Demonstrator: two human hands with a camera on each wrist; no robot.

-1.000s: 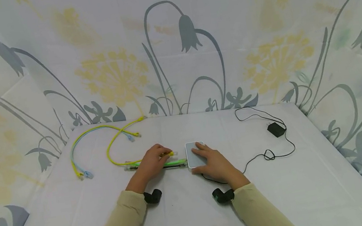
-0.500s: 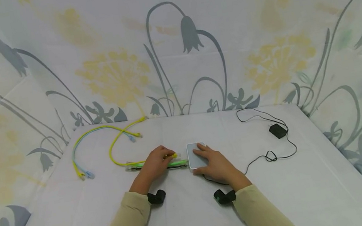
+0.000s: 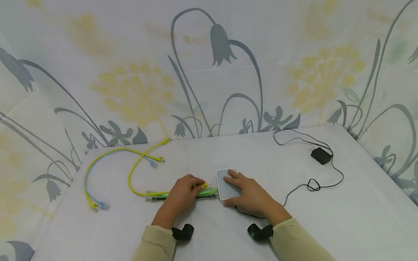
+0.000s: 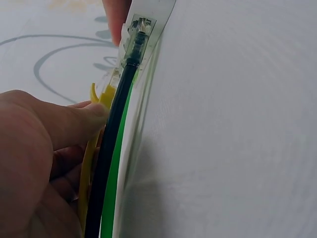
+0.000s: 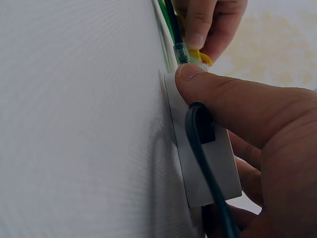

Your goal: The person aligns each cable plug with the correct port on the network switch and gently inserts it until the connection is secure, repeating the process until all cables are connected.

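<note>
My left hand (image 3: 180, 194) pinches a yellow Ethernet cable (image 4: 105, 95) just behind its clear plug, close to the left side of a small white network switch (image 3: 223, 185). My right hand (image 3: 252, 194) grips the switch, thumb on its near edge and fingers over the grey top. A black Ethernet cable (image 4: 113, 114) has its plug in the switch's left side. Beside it runs a green cable (image 4: 115, 171), its switch end partly hidden behind the black one. A dark power cord (image 5: 198, 148) enters the switch's near side, below my right thumb in the right wrist view.
Another yellow cable (image 3: 87, 182) and a light blue cable (image 3: 103, 205) lie curved at the back left of the white table (image 3: 219, 255). To the right, the power cord leads through a loose knot to a black power adapter (image 3: 320, 155). A flower-patterned cloth (image 3: 138, 91) surrounds the table.
My left hand has shifted slightly right, bringing the yellow cable's plug closer to the switch. The right hand keeps its hold on the switch. The head view has tilted slightly.
</note>
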